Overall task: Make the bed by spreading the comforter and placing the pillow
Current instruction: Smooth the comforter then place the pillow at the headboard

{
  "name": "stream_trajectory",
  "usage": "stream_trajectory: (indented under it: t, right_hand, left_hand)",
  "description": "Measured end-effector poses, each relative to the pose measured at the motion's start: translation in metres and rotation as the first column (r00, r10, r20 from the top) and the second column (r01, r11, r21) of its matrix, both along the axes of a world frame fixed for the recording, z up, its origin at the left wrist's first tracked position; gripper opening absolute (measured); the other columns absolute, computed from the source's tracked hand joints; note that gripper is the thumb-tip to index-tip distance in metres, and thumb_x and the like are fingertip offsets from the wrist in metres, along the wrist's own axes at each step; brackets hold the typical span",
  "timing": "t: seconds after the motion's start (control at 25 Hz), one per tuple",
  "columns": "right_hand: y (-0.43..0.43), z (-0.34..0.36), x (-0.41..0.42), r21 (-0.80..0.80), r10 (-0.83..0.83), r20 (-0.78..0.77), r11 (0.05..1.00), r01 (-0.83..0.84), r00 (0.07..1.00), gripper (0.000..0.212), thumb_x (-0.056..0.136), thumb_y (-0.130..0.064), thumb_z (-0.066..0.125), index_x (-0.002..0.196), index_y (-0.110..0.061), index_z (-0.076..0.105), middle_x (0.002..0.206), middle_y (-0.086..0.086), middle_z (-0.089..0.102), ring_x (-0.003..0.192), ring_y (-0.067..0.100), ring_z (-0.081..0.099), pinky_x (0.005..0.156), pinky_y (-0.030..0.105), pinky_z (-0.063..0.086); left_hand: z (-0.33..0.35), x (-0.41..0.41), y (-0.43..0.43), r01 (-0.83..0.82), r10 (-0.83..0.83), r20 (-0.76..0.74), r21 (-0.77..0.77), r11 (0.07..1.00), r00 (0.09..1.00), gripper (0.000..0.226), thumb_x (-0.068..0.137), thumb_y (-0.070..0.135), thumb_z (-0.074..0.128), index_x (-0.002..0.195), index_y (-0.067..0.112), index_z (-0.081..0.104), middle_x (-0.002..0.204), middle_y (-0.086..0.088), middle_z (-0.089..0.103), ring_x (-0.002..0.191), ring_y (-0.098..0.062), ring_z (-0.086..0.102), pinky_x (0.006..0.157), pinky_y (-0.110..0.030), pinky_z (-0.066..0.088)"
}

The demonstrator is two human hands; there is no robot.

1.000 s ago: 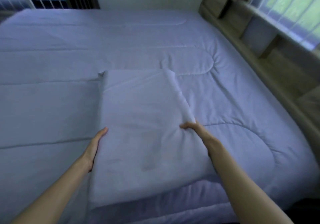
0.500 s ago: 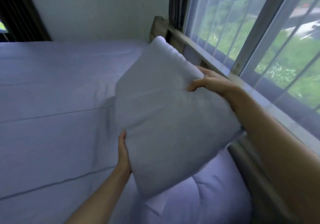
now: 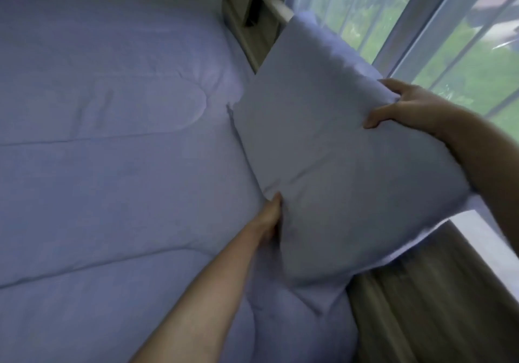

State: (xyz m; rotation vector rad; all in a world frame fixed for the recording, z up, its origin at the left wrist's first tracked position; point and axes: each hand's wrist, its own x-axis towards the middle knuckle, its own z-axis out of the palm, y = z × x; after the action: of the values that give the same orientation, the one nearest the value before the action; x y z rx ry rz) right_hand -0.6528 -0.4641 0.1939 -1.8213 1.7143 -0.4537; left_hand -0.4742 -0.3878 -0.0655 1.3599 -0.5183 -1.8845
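A pale lilac pillow (image 3: 331, 143) is held up at the right side of the bed, tilted, its far corner up against the window. My left hand (image 3: 268, 216) grips its lower left edge, with the fingers mostly hidden under it. Over its upper right edge my right hand (image 3: 401, 107) is curled, thumb on the front face. The lilac quilted comforter (image 3: 112, 143) lies spread flat over the bed, below and to the left of the pillow.
A wooden headboard shelf (image 3: 247, 17) runs along the bed's right side, continuing as a wooden panel (image 3: 427, 306) at the lower right. A large window with sheer curtains (image 3: 421, 23) stands just behind it. A white wall is at the back.
The pillow has been lifted off the middle of the comforter and carried right toward the headboard and window. Both hands keep their hold and my view has turned right.
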Motion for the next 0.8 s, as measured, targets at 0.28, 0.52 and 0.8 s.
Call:
stream_trajectory:
  t: [0.28,0.52,0.8]
  right_hand:
    - [0.02,-0.027,0.008,-0.243,-0.208,-0.465,0.965,0.102,0.861,0.082,0.074,-0.023,0.072,0.144,-0.03,0.032,0.144,0.018,0.038,0.127,0.037,0.04,0.101,0.048,0.034]
    - [0.108,-0.198,0.203,-0.246,0.127,-0.034,0.96,-0.131,0.991,0.065,0.082,-0.025,0.055,0.143,-0.009,0.038,0.153,0.014,0.034,0.144,0.032,0.025,0.115,0.051,0.022]
    - [0.222,-0.34,0.226,-0.042,0.217,-0.406,0.966,-0.255,0.888,0.059,0.094,-0.043,0.039,0.15,-0.027,0.026,0.16,-0.002,0.021,0.148,0.022,0.017,0.117,0.051,0.004]
  left_hand:
    - [-0.037,0.111,0.064,0.411,0.209,0.883,-0.39,0.824,0.421,0.04,0.091,0.023,0.041,0.121,0.009,0.062,0.117,-0.013,0.069,0.102,-0.028,0.067,0.091,-0.034,0.05]
    - [-0.091,0.29,0.198,0.494,-0.022,0.975,0.132,0.859,-0.221,0.07,0.09,0.056,0.018,0.147,0.017,0.034,0.155,-0.005,0.032,0.142,-0.027,0.032,0.111,-0.054,0.022]
    - [-0.086,0.313,0.257,0.393,-0.025,0.975,0.112,0.913,-0.219,0.072,0.089,0.051,0.018,0.149,0.012,0.028,0.157,-0.006,0.027,0.144,-0.025,0.026,0.114,-0.052,0.016]
